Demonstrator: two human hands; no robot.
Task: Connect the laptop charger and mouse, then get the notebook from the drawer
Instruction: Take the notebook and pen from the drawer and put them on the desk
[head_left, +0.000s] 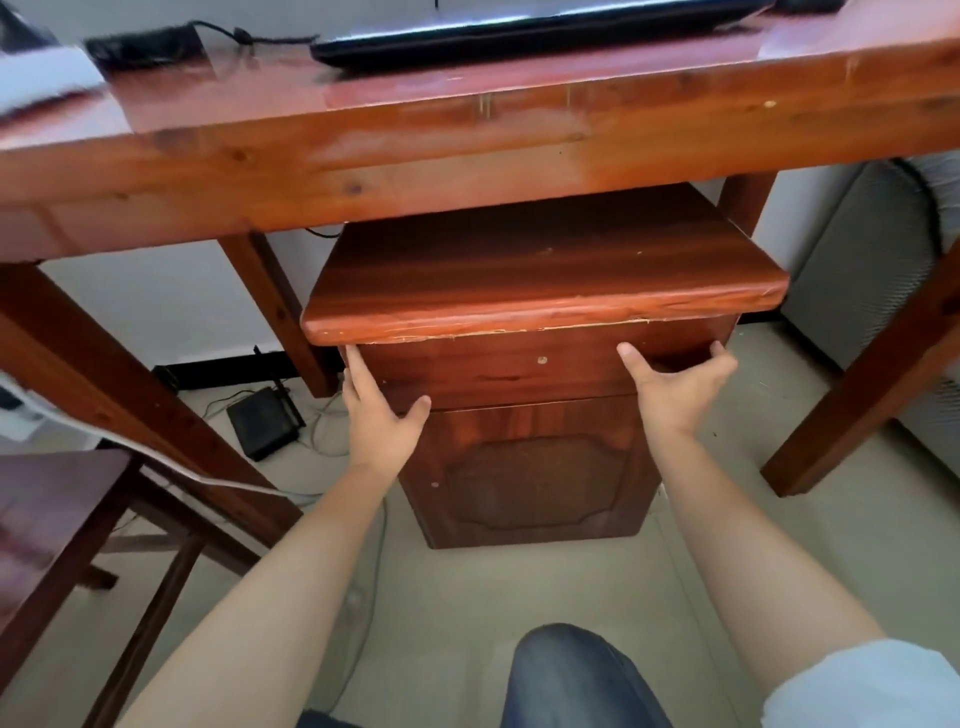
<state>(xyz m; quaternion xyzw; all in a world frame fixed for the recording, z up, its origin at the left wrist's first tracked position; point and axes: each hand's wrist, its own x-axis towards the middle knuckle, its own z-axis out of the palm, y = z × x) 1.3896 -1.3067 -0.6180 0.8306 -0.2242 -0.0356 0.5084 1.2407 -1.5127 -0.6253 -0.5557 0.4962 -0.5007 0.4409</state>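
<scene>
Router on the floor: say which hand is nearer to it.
Left. The left hand is at the drawer's left edge, just right of and above the router. The right hand is at the drawer's right side, farther away.

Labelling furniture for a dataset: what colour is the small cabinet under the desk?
Dark reddish-brown wood cabinet, with a carved panel door; head view shows it.

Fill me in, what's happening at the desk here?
A seated person is reaching under the desk with both hands toward the small cabinet. The left hand is at the left edge of the drawer, the right hand at its right edge, both open with fingers up under the cabinet top. The drawer looks shut, and no notebook is in view. A laptop sits on the desk above.
</scene>
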